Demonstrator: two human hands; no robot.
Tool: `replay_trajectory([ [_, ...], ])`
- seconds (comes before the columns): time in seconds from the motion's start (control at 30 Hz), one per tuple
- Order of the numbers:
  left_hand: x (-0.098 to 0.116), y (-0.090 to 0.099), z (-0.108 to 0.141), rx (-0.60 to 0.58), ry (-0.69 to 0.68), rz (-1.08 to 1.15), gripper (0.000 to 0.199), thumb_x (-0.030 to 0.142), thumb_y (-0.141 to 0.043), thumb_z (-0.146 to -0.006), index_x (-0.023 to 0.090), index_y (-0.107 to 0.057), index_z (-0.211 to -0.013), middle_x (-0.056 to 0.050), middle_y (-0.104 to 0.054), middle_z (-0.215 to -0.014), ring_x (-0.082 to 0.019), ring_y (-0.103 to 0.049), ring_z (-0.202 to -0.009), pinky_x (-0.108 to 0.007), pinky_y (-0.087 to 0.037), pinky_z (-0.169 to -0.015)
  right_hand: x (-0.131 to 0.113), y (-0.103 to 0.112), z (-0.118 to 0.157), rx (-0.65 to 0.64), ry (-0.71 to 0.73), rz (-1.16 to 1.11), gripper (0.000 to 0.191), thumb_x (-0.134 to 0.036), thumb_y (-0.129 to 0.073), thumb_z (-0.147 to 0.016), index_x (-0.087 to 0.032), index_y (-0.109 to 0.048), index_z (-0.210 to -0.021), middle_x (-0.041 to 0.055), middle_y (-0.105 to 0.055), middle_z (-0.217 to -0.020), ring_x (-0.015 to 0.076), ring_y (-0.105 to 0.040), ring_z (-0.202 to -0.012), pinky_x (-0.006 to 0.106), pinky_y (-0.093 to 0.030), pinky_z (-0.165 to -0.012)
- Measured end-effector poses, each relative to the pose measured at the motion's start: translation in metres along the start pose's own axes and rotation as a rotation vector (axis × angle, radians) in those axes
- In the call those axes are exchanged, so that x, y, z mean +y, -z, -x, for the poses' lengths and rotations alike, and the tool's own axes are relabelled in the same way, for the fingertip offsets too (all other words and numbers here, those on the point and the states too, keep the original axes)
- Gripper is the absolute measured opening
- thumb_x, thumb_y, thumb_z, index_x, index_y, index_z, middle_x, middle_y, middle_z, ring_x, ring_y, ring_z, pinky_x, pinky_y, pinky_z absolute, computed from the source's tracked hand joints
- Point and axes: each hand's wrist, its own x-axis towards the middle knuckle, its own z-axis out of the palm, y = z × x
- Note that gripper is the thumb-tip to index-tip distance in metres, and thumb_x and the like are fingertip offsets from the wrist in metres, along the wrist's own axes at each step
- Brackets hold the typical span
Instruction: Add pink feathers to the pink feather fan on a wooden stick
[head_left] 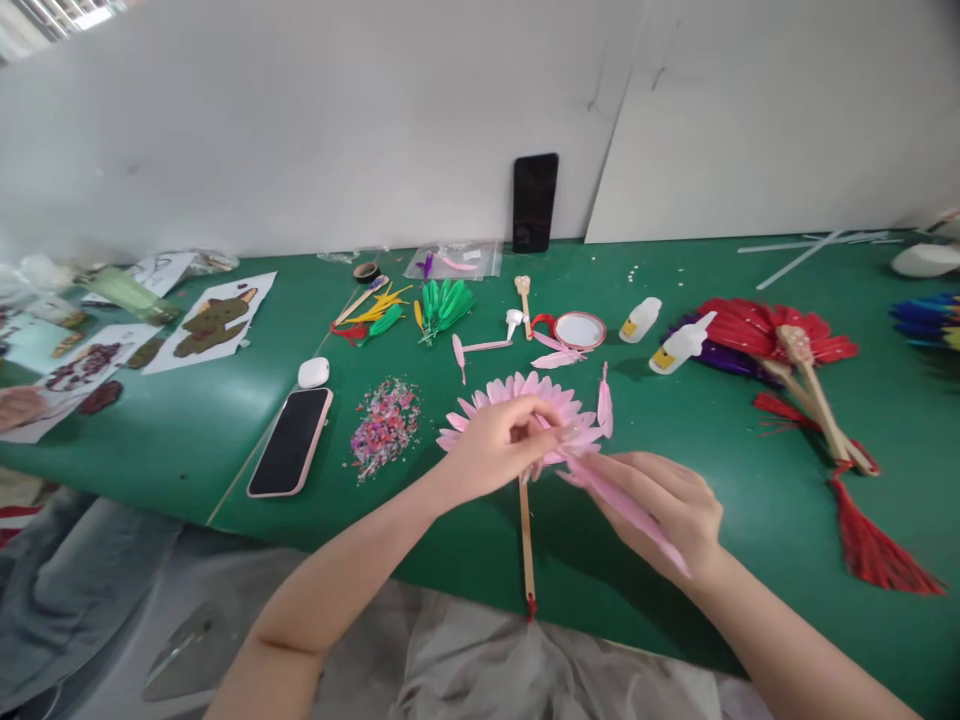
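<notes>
A pink feather [626, 508] is held between my two hands over the right edge of a pink feather fan [496, 392]. My left hand [487, 445] is closed, its fingertips pinching the feather's narrow end. Farther down the same feather, my right hand [667, 500] grips it, with the other end slanting toward me. The fan lies on the green table, its wooden handle [526, 540] pointing at me; my left hand hides part of its middle. Close by are a loose pink feather [605, 402] and more pink feathers [559, 357] behind the fan.
Glue bottles [682, 345] and a finished red fan [780, 330] lie to the right. Left are a pile of colourful confetti [386, 425], a phone [291, 442] and a white case [313, 372]. Green feathers [446, 308] and a tape roll [580, 330] sit behind. Another person's hand [21, 407] shows far left.
</notes>
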Motion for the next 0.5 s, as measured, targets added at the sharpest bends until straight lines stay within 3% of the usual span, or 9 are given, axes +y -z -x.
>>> replay_trajectory([
  [0.1,-0.004,0.008,-0.003,0.098,-0.038,0.23,0.019,0.034,-0.06,-0.082,0.018,-0.055,-0.091,0.006,-0.051,-0.052,-0.007,-0.052,-0.044,-0.018,-0.042,-0.045,-0.003,0.0,-0.004,-0.066,-0.265,-0.231,0.041,-0.034,-0.071,-0.076,-0.018,-0.057,-0.111,0.0018,-0.063,-0.071,0.0125,-0.059,-0.054,0.024,-0.05,-0.055],
  [0.2,-0.008,0.01,0.001,0.197,-0.107,0.312,0.016,0.031,-0.06,-0.082,0.018,-0.055,-0.091,0.006,-0.052,-0.053,-0.007,-0.053,-0.045,-0.018,-0.044,-0.046,-0.007,-0.001,-0.007,-0.135,-0.462,-0.598,0.055,-0.061,-0.057,-0.076,-0.019,-0.055,-0.112,0.0013,-0.063,-0.071,0.0111,-0.056,-0.049,0.023,-0.049,-0.049],
  [0.3,-0.012,0.004,0.006,0.236,-0.157,0.247,0.013,0.028,-0.06,-0.083,0.018,-0.056,-0.089,0.005,-0.054,-0.057,-0.007,-0.055,-0.048,-0.019,-0.046,-0.049,-0.011,-0.001,-0.007,-0.193,-0.605,-0.788,0.039,-0.052,-0.041,-0.091,-0.018,-0.06,-0.096,0.0015,-0.063,-0.068,0.0098,-0.054,-0.048,0.021,-0.046,-0.045],
  [0.4,-0.015,-0.003,0.009,0.244,-0.19,0.118,0.013,0.029,-0.054,-0.088,0.017,-0.058,-0.086,0.005,-0.052,-0.054,-0.007,-0.052,-0.047,-0.019,-0.043,-0.049,-0.013,0.0,-0.008,-0.219,-0.745,-0.75,0.04,-0.037,-0.036,-0.096,-0.017,-0.059,-0.07,0.001,-0.061,-0.058,0.0084,-0.052,-0.044,0.019,-0.043,-0.044],
  [0.5,-0.018,-0.006,0.009,0.252,-0.235,-0.053,0.017,0.028,-0.05,-0.089,0.016,-0.06,-0.081,0.002,-0.054,-0.057,-0.007,-0.051,-0.05,-0.019,-0.04,-0.049,-0.014,0.0,-0.008,-0.193,-0.809,-0.686,0.043,-0.035,-0.037,-0.096,-0.016,-0.057,-0.062,0.0005,-0.059,-0.053,0.0079,-0.05,-0.04,0.019,-0.041,-0.042],
])
